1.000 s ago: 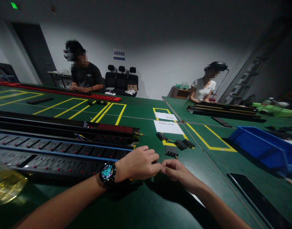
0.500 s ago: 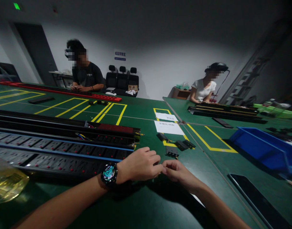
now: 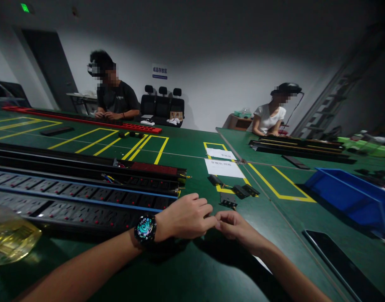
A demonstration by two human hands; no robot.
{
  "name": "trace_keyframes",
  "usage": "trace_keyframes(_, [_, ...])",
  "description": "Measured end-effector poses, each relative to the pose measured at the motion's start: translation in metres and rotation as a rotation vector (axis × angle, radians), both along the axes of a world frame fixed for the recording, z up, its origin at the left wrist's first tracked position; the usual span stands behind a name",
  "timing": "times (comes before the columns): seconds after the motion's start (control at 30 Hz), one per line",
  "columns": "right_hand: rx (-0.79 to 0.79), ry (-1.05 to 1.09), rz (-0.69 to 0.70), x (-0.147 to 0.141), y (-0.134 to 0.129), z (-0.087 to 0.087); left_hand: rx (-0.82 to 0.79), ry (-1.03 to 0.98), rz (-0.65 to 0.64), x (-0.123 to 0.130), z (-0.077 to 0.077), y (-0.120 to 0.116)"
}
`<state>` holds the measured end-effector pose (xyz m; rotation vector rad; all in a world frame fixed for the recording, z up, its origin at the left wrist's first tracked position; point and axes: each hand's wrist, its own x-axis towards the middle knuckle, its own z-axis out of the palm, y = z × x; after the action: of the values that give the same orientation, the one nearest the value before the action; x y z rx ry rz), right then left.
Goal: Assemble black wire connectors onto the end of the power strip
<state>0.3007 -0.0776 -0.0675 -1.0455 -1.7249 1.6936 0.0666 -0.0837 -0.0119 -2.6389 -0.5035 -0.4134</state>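
My left hand (image 3: 187, 216), with a watch (image 3: 145, 228) on its wrist, is closed above the green table, its knuckles upward. Fingertips touching it, my right hand (image 3: 231, 224) is pinched shut. Anything between the two hands is hidden or too small to make out. To the left lie long black power strips (image 3: 85, 214) with rows of sockets and red dots, the nearest ones edged in blue. Just beyond my hands are several small black parts (image 3: 241, 191) and a black bracket-like piece (image 3: 227, 200) with holes.
A blue bin (image 3: 346, 195) and a phone (image 3: 337, 260) lie to the right. White paper sheets (image 3: 223, 167) are ahead. A clear container with yellow liquid (image 3: 14, 241) stands at left. Two people work across the table, near a red rail (image 3: 142, 128) and black bars (image 3: 296, 147).
The whole view has shifted very slightly. Both hands stay together in nearly the same pose, and nothing on the table has visibly moved.
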Motion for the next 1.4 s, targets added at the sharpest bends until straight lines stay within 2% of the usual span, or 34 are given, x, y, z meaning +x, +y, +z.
trace_keyframes(0.23, [-0.021, 0.012, 0.004, -0.001, 0.001, 0.000, 0.006, 0.020, 0.004, -0.002, 0.001, 0.001])
trace_keyframes(0.43, [-0.083, 0.090, -0.059, 0.000, 0.002, -0.003, 0.005, -0.003, 0.096, -0.019, 0.022, 0.012])
trace_keyframes(0.63, [-0.099, 0.057, -0.061, 0.001, 0.002, -0.004, -0.029, 0.025, 0.203, -0.043, 0.039, 0.022])
trace_keyframes(0.8, [-0.101, 0.049, -0.064, 0.000, 0.000, 0.001, -0.098, 0.018, 0.258, -0.054, 0.033, 0.023])
trace_keyframes(1.0, [-0.107, 0.029, -0.056, 0.000, 0.000, 0.002, -0.163, 0.048, 0.292, -0.055, 0.024, 0.022])
trace_keyframes(1.4, [-0.105, 0.039, -0.052, 0.000, 0.000, 0.002, -0.283, 0.045, 0.313, -0.057, 0.027, 0.022])
